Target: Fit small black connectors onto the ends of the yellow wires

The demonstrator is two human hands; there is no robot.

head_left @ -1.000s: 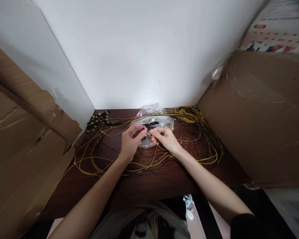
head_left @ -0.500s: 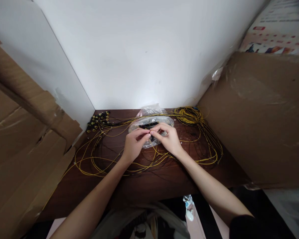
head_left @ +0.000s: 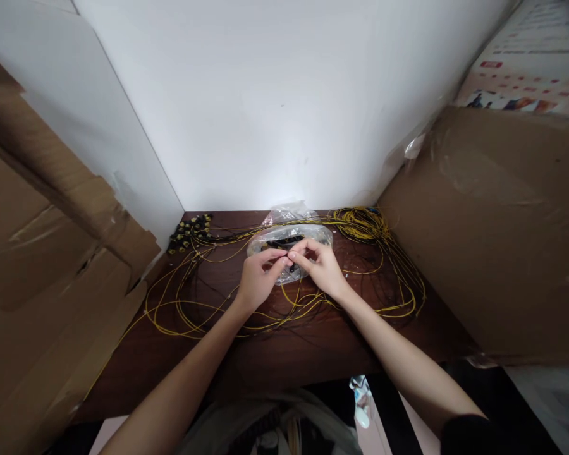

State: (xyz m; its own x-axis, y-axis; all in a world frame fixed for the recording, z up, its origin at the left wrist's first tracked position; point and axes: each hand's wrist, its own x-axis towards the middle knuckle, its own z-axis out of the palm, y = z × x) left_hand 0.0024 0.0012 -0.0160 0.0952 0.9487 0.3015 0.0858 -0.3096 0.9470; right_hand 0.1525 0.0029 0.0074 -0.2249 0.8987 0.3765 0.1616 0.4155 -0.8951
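Note:
My left hand [head_left: 257, 279] and my right hand [head_left: 320, 267] meet fingertip to fingertip over the middle of a dark wooden table [head_left: 284, 354]. Both pinch a small dark part with a thin yellow wire [head_left: 294, 297] hanging from it. Directly behind the fingers lies a clear plastic bag [head_left: 289, 235] with dark pieces inside. Loose yellow wires [head_left: 184, 309] loop across the tabletop around both wrists.
A cluster of black-and-yellow connectors [head_left: 189, 230] sits at the table's back left. A thick coil of yellow wire [head_left: 360, 224] lies back right. A large cardboard box [head_left: 497, 234] walls the right side, flattened cardboard [head_left: 52, 265] the left, a white wall behind.
My two hands have drawn closer together until the fingertips touch, and the pinched wire end has shifted slightly. The view has tilted a little downward.

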